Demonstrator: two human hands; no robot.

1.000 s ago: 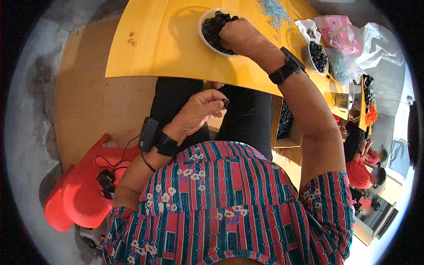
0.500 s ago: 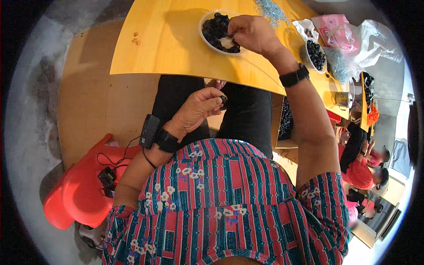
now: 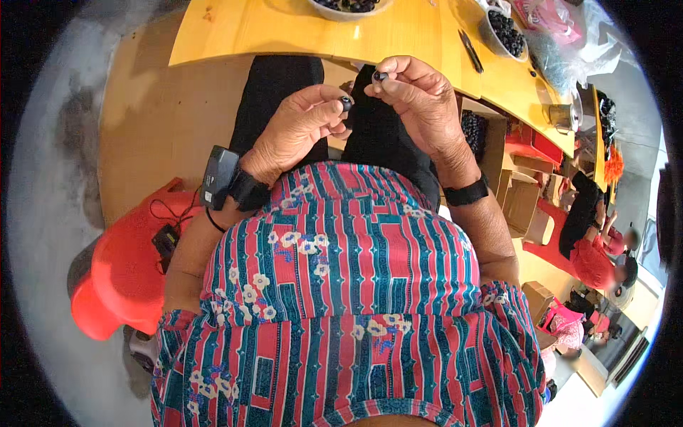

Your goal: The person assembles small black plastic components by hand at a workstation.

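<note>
Dark, hard little beads: our left hand point(image 3: 299, 132) pinches one bead point(image 3: 346, 102), our right hand point(image 3: 420, 99) another point(image 3: 380, 75); light, slippery, so we grip across their sides

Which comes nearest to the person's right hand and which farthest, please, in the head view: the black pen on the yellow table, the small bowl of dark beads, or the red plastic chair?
From the right hand:
1. Black pen, on the yellow table just beyond the hand.
2. Small bowl of dark beads, farther along the table, to the right.
3. Red plastic chair, far off at the person's lower left.
</note>
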